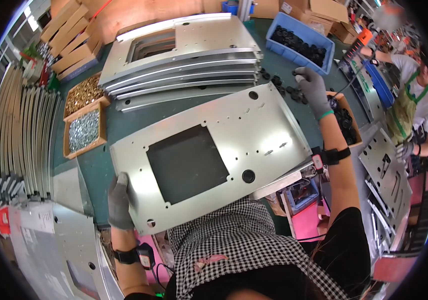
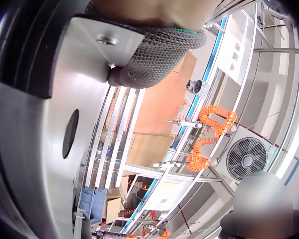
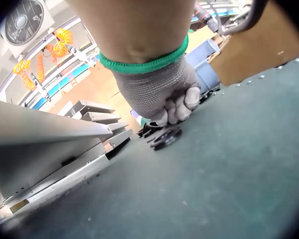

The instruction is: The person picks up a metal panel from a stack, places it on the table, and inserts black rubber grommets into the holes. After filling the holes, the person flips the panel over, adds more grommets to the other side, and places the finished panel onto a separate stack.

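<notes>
A silvery sheet-metal panel (image 1: 254, 130) with a large square cutout lies tilted across the front of the person's body. The gloved left hand (image 1: 120, 202) grips its left edge, thumb on the upper face and the other fingers hidden beneath. In the left wrist view this hand (image 2: 154, 59) is at the panel's flanged corner (image 2: 107, 40). Out beyond the panel's right end, the gloved right hand (image 1: 313, 90) pinches a small black rubber grommet (image 1: 295, 73) at its fingertips. Loose black grommets (image 1: 294, 93) lie beside it; in the right wrist view one grommet (image 3: 167, 137) sits just under the curled fingers.
Similar panels (image 1: 189, 65) are stacked behind. A blue bin (image 1: 279, 47) of black parts stands at the back right, a cardboard box (image 1: 358, 135) of black parts nearer. Hardware trays (image 1: 66, 137) and upright panels (image 1: 21, 130) are at left. Another person (image 1: 424, 95) works at right.
</notes>
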`<state>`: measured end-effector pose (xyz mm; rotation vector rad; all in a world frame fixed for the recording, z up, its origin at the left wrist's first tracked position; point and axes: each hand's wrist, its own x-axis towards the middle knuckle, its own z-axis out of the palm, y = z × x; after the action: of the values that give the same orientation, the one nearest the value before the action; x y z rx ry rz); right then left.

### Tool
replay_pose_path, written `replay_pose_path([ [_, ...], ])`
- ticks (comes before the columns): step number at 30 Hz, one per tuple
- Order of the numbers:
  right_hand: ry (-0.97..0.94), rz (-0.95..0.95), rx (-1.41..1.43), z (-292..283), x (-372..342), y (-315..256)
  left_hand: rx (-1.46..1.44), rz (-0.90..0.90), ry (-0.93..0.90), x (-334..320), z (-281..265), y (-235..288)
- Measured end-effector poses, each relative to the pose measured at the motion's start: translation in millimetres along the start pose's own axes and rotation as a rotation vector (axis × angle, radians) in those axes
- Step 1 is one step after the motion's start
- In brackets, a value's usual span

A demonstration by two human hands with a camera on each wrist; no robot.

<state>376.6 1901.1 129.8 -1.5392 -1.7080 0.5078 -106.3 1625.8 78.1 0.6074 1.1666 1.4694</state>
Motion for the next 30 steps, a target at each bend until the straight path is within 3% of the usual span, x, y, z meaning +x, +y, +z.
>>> replay_pose_path([
  [2,-0.021,-0.226,0.133,15,-24,-61,0.01,0.001,0.002,1,-1,-3],
  [4,-0.257,-0.256,0.391,49,-73,-116,0.046,0.054,0.046,5,1,-13],
  [6,-0.519,-0.44,0.17,76,-124,-161,-0.09,0.037,0.015,7,8,-18],
  [8,-0.661,-0.59,0.211,116,-173,-181,-0.174,0.018,0.007,6,11,-15],
  [13,-0.935,-0.572,0.326,193,-245,-200,-0.281,-0.007,0.006,8,5,-21],
  [22,-0.88,-0.853,0.037,212,-254,-212,-0.233,-0.006,0.039,8,2,-19],
  [25,-0.845,-0.872,-0.008,215,-256,-214,-0.241,0.0,0.024,7,1,-19],
  [30,-0.947,-0.816,0.127,209,-248,-215,-0.195,0.011,0.03,7,0,-20],
])
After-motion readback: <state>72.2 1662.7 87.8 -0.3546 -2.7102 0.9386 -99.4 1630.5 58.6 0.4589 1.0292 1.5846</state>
